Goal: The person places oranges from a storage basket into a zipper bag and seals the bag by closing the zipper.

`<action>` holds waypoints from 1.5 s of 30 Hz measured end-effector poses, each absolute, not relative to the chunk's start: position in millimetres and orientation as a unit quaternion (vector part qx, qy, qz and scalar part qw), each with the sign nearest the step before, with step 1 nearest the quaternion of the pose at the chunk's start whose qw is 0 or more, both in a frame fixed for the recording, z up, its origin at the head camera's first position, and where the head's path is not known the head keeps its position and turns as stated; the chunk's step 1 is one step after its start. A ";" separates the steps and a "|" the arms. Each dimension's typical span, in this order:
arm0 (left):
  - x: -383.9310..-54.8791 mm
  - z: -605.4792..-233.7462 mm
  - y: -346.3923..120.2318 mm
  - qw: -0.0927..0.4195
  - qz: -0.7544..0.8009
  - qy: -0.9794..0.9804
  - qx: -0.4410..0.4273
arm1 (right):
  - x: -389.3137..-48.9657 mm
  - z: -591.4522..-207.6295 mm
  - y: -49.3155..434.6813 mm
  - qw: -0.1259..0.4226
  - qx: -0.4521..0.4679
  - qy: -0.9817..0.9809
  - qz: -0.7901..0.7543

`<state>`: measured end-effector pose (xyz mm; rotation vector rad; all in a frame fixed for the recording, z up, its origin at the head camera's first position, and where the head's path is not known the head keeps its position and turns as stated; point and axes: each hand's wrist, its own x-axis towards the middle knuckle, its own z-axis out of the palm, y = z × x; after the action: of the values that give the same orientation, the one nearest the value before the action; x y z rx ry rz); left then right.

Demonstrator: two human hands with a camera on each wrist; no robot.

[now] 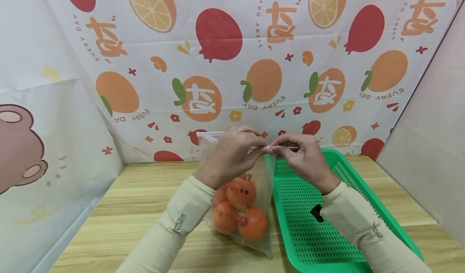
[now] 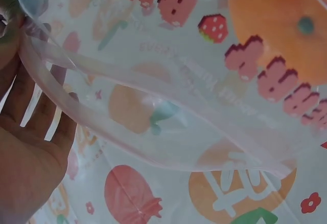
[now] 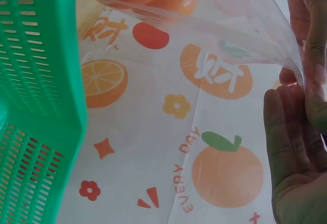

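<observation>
A translucent zip bag [image 1: 259, 176] with several oranges [image 1: 253, 223] inside stands on the table, its top edge pulled up. My left hand [image 1: 232, 154] pinches the bag's upper right corner between thumb and fingertips. Right beside it, my right hand [image 1: 303, 156] pinches the same corner, the fingertips of both hands meeting. In the left wrist view the bag's mouth [image 2: 168, 96] gapes between its two rim strips away from the pinched corner. Red printed letters and a strawberry mark the bag's side. In the right wrist view both hands' fingertips hold the film's edge.
A green perforated plastic basket [image 1: 283, 224] stands on the wooden table [image 1: 145, 208] to the right of the bag, under my right forearm. Inside it lies a small black object [image 1: 317, 213]. A fruit-print cloth [image 1: 232, 115] hangs behind, with pale cloth walls on both sides.
</observation>
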<state>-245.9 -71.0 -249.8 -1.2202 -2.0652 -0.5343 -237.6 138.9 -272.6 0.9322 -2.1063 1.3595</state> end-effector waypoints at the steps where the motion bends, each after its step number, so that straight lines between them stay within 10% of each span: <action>1: -245.0 -249.7 -72.2 0.337 -0.205 -0.789 -0.471 | -236.4 -271.8 138.2 0.235 0.341 -0.766 0.492; 45: -211.2 -266.3 -229.5 0.331 -0.242 -0.852 -0.325 | -212.9 -273.7 158.2 0.274 0.311 -0.762 0.497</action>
<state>-211.2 -229.5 -266.3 -0.8502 -2.2278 -0.6327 -212.9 158.2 -273.7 0.8351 -2.0502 1.3374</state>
